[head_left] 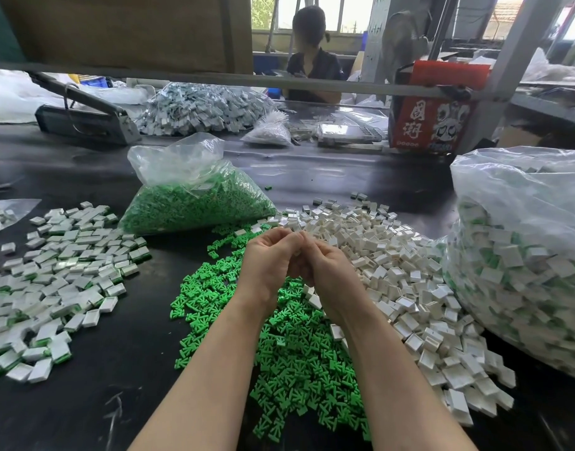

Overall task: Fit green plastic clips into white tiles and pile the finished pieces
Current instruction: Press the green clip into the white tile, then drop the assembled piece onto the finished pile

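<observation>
Red printed box [432, 125], grey fan [405, 40], seated worker [313, 65] behind.

Dark tabletop [84, 369]. Centre: left hand [270, 255] and right hand [325, 271], fingers curled together, contents hidden. Six o'clock: loose green clips [299, 362]. Three o'clock: white tiles [393, 255]. Nine o'clock: finished pieces [61, 275].

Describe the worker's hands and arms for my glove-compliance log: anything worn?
Nothing worn shows. The left hand and right hand have no gloves, and both forearms are uncovered to the bottom edge of the view, with no sleeves, watch or bracelet. No ring shows on the fingers.
</observation>
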A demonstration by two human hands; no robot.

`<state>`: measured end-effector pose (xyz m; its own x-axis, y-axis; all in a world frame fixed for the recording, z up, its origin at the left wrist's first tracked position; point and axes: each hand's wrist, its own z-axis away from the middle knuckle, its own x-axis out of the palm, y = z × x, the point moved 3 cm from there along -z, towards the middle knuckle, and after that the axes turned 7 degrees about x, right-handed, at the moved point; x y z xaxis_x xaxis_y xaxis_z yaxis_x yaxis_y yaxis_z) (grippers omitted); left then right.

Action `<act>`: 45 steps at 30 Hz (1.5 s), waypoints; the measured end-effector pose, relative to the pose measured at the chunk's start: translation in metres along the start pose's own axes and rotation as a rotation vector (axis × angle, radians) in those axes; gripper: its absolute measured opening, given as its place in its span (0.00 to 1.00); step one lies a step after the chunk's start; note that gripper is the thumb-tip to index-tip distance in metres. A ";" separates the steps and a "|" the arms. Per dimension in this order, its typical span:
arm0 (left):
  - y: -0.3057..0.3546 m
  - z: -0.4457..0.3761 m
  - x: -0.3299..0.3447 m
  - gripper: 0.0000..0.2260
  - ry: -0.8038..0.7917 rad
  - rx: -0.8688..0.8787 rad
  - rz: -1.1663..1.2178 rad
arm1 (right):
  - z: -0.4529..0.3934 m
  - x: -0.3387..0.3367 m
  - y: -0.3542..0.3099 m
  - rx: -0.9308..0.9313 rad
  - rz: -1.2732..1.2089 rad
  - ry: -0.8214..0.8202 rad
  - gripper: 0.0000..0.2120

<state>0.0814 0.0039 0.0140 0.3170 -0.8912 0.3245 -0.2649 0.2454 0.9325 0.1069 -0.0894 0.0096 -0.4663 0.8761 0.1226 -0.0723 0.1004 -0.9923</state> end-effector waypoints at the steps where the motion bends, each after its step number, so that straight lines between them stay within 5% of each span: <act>1: 0.000 0.000 0.000 0.14 -0.001 0.000 -0.001 | 0.000 0.000 0.000 -0.002 0.004 0.002 0.18; 12: 0.005 0.000 0.000 0.20 -0.041 0.011 -0.013 | -0.002 0.003 0.001 -0.002 -0.020 0.037 0.18; 18: 0.008 0.000 -0.003 0.09 -0.006 -0.031 -0.041 | -0.006 -0.003 0.005 0.083 -0.011 0.031 0.27; 30: 0.007 -0.002 -0.015 0.03 -0.045 -0.144 0.008 | -0.007 -0.004 0.005 0.092 -0.013 -0.027 0.24; 37: 0.012 -0.002 -0.024 0.16 -0.140 -0.119 -0.051 | -0.003 -0.004 0.000 0.072 -0.007 -0.035 0.18; 45: 0.010 -0.003 -0.027 0.15 -0.148 -0.115 -0.092 | -0.005 -0.005 0.001 0.075 0.013 -0.024 0.18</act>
<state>0.0731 0.0320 0.0153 0.1955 -0.9562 0.2180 -0.1325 0.1945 0.9719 0.1133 -0.0911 0.0080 -0.4890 0.8652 0.1107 -0.1315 0.0523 -0.9899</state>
